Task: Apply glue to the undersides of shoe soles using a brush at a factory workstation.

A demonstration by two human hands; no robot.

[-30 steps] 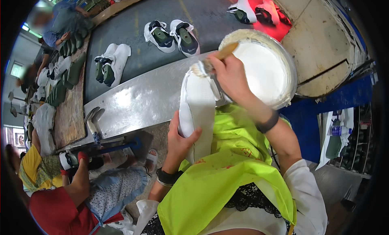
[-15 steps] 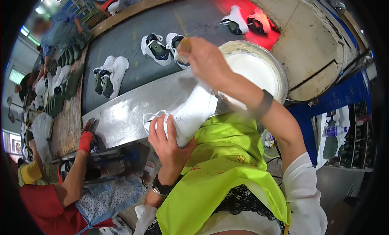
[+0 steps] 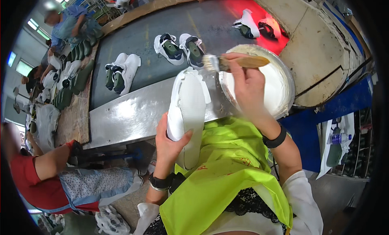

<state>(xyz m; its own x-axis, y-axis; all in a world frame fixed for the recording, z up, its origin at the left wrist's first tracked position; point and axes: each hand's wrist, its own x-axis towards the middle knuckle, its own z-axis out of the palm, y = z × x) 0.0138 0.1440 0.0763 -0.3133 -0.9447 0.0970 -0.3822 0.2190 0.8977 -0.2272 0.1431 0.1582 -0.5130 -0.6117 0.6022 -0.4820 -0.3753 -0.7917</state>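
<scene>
My left hand [image 3: 167,144] grips a white shoe upper [image 3: 187,109] by its side, thumb across the pale underside, which faces me. Its open-edged end points away, above the metal ledge [image 3: 125,113]. In my right hand [image 3: 248,87] is a paintbrush [image 3: 253,61] with a wooden handle, its bristles pointing left. The bristles hover near the far end of the upper; a small gap seems to separate them. Beneath my right hand stands a round metal bowl [image 3: 290,83] of white paste [image 3: 275,79], partly hidden by the hand and wrist.
Beyond the ledge, a dark conveyor belt [image 3: 142,36] carries shoe pairs on green lasts, including a left pair [image 3: 121,71] and a middle pair [image 3: 193,48]. Red light falls on a far pair [image 3: 247,24]. A co-worker in red [image 3: 24,174] stands close at left.
The upper has turned from its side to show its underside, toe end swung round. My right hand has moved right and lowered, bringing the brush into plain view. The co-worker's red-gloved hand has drawn back.
</scene>
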